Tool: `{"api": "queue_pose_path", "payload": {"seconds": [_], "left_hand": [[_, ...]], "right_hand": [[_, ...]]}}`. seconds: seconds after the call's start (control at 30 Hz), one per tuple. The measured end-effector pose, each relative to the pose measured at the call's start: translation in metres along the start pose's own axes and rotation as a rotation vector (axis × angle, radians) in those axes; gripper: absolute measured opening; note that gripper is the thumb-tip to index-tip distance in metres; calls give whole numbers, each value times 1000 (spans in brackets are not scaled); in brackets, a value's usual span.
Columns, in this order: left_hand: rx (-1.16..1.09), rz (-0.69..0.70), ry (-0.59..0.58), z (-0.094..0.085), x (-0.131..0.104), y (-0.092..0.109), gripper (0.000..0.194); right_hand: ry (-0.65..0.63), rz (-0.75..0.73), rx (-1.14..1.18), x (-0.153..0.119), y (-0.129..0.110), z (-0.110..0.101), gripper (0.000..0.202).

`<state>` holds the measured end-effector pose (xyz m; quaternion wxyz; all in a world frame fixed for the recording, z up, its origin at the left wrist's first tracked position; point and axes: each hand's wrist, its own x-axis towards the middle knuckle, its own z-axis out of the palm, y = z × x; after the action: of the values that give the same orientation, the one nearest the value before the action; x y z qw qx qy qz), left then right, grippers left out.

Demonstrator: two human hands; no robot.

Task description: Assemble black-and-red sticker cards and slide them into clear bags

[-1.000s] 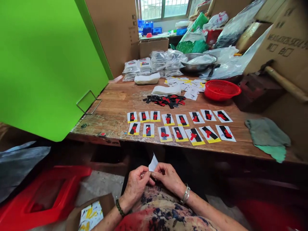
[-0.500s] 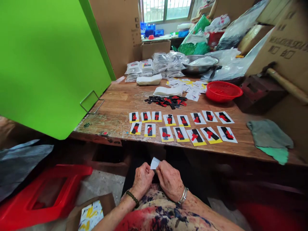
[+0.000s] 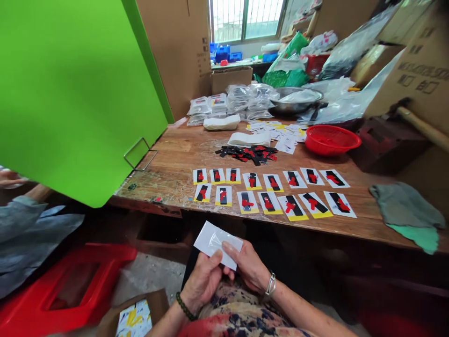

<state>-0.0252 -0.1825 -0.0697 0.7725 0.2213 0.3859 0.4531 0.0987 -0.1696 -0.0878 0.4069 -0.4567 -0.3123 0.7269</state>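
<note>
A white card [image 3: 212, 236] with a shiny clear patch, which looks like plastic film, is held over my lap, below the table's front edge. My left hand [image 3: 204, 277] pinches its lower edge, thumb on top. My right hand [image 3: 247, 263] grips the card's right end, its thumb pressed on the shiny patch. Beyond the hands, two rows of white-and-yellow cards [image 3: 270, 203] lie on the wooden table [image 3: 175, 145], each with black and red pieces on it. Behind these rows sits a loose pile of black and red pieces [image 3: 249, 153].
A red basket [image 3: 331, 140] and a grey-green cloth [image 3: 407, 210] are on the right. Clear bags [image 3: 242, 100] are stacked at the back. A green panel [image 3: 80, 93] stands left, with another person's hand [image 3: 12, 178] below it. A red stool [image 3: 77, 285] is lower left.
The white card has turned and now shows its broad face between my hands, where only a small corner showed before. Both hands have shifted their grip. Another person's hand and sleeve have appeared at the left.
</note>
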Motion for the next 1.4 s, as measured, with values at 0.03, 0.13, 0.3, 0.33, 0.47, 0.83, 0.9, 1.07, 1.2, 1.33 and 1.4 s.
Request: {"api": "queue_pose_path", "payload": {"seconds": [0.03,0.13,0.3,0.33,0.47,0.83,0.9,1.07,1.2,1.33,1.4], "left_hand": [[-31,6,36,5,2,3,48],[-84,57,201,19,6,14,58],[-144,136,330,26,8,27,54],[-160,146,370,25,9,29,46],[-260,176,458,23,16,42,19],[-328,222,347,13,47,129,11],[-314,196,305,13,61,143,12],[-285,120,295,8,96,160,13],[-271,114,260,1,114,162,12],[-287,143,246,-5,125,161,10],[-280,150,268,-6,129,162,10]], "right_hand": [[-49,35,28,-2,-2,5,59],[-128,142,45,-3,-6,15,63],[-87,71,-228,5,-7,24,67],[-81,2,-316,8,-8,26,68],[-60,-191,-553,9,-16,34,64],[-14,-575,-1211,90,-153,19,14],[53,-556,-1368,131,-171,23,19],[-21,-467,-1539,204,-189,37,24],[-69,-381,-1625,229,-192,41,21],[-78,-346,-1705,243,-195,41,21],[-82,-334,-1740,247,-195,42,21]]}}
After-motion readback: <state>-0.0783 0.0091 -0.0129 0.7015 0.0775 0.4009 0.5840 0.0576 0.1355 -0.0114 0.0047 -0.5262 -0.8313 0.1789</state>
